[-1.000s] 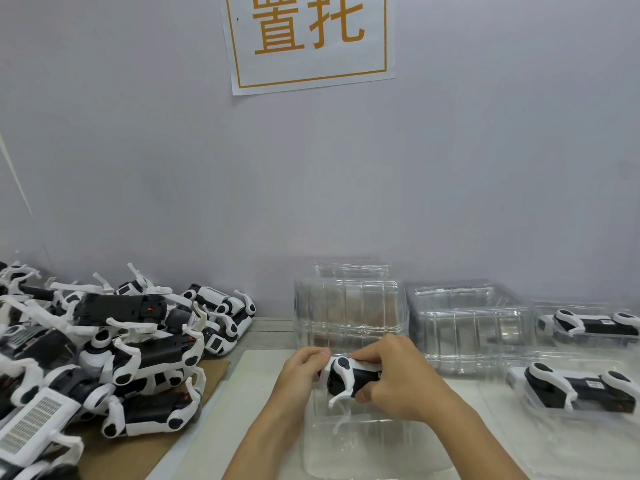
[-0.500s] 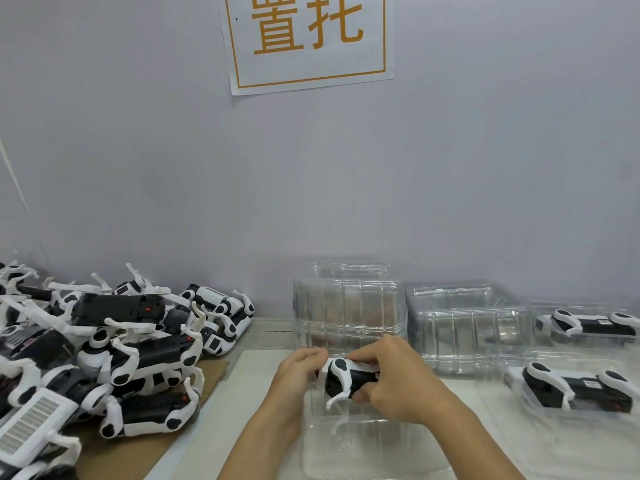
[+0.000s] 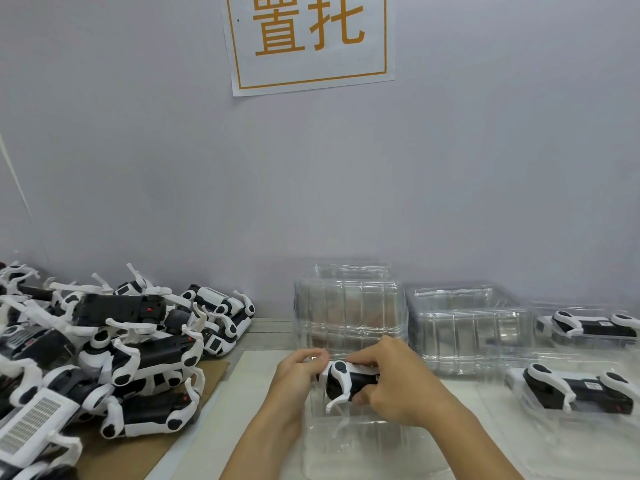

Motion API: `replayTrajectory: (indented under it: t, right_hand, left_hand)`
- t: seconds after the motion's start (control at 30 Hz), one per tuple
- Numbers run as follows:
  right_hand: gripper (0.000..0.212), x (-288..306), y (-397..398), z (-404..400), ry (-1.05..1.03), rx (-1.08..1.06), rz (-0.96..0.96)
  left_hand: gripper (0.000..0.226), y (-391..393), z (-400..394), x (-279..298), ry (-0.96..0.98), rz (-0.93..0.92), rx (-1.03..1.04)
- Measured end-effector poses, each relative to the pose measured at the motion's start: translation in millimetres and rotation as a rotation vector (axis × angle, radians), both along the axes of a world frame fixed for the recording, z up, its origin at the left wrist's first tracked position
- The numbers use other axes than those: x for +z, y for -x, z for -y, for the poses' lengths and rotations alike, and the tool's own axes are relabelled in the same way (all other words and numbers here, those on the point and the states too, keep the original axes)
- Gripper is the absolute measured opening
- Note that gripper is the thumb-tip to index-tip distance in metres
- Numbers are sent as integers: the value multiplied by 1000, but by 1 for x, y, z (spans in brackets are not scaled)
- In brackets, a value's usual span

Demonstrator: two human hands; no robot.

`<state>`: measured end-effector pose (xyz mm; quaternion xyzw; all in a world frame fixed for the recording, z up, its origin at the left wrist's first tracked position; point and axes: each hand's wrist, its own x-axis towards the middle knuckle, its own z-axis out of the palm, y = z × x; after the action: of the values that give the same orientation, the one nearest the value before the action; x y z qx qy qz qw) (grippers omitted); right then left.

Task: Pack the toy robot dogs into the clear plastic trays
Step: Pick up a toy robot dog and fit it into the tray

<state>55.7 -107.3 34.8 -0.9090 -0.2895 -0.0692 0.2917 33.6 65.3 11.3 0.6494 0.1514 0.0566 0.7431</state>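
Grey wall (image 3: 138, 168) fills most of the view, with a white sign (image 3: 310, 39) in orange characters high above the hands. Below it a pale table (image 3: 256, 379) carries a big heap of toy robot dogs (image 3: 114, 362) on cardboard (image 3: 138, 448), well left of the left fingers. Stacks of empty clear trays (image 3: 348, 310) stand just beyond the fingertips, and two packed trays (image 3: 585, 393) lie off to the right of the right hand. An open tray (image 3: 360, 445) sits directly under both hands. Left hand (image 3: 298, 372) pinches the head end of one toy dog (image 3: 346, 377); right hand (image 3: 394, 382) curls round its black body, thumb underneath. The dog hangs between both sets of fingers, just above the tray, one white leg pointing down. Step looks like folding or aligning the dog before seating it. Next move likely needs the legs tucked, then lowering it into the tray cavity and letting go.
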Motion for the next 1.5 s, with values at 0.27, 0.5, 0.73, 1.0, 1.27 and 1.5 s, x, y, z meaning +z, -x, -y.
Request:
replayTrajectory:
  t: [0.27,0.5,0.73,1.0,1.27,1.5]
  right_hand:
    - [30,-1,2,0,25,-34,14]
    - [31,0,2,-1,8,-42,-5]
    - [35,2,3,-1,44,-49,-17]
    - [44,3,3,-2,77,-75,-59]
    - [43,5,2,-2,90,-71,-90]
    - [27,21,1,1,168,2,-123]
  left_hand:
    - [19,1,3,1,-76,-2,55]
    - [23,5,2,3,-6,-10,-7]
    - [32,6,3,7,-60,-28,1]
    - [34,3,4,8,-196,-71,23]
    - [34,4,3,7,-161,-61,34]
    - [34,4,3,7,-147,-62,31]
